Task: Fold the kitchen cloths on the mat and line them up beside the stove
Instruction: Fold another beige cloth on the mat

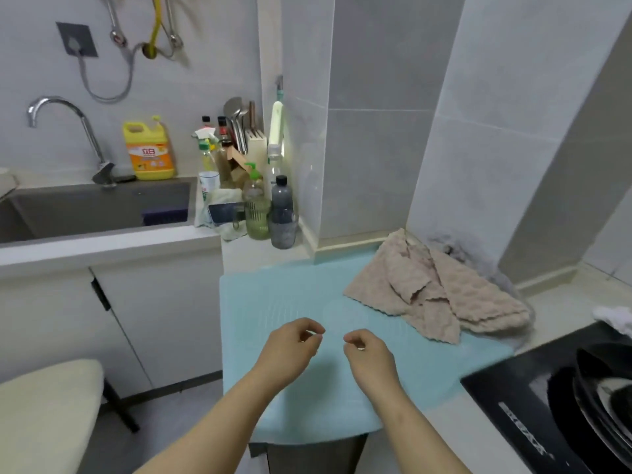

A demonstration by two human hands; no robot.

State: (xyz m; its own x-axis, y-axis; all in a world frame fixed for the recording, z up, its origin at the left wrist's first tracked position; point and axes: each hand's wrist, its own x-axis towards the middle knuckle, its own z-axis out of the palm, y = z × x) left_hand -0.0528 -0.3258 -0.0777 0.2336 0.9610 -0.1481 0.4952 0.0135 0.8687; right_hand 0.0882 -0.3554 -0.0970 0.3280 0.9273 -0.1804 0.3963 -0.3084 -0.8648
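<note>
A light blue mat (pixel 294 292) covers the counter in front of me. A crumpled beige cloth (pixel 441 292) lies on its far right part, with a grey cloth (pixel 492 265) bunched behind it against the wall. My left hand (pixel 290 347) and my right hand (pixel 367 350) hover side by side over the middle of the mat, fingers curled, nothing in them. Both hands are well short of the beige cloth. The black stove (pixel 519 395) sits at the right, touching the mat's corner.
A black pan (pixel 602 398) rests on the stove, a white cloth (pixel 615 318) behind it. Bottles (pixel 282 213), a yellow detergent jug (pixel 150 152) and a knife block (pixel 254 145) crowd the back left. A sink (pixel 102 210) with tap lies left; a cream stool (pixel 44 415) stands below.
</note>
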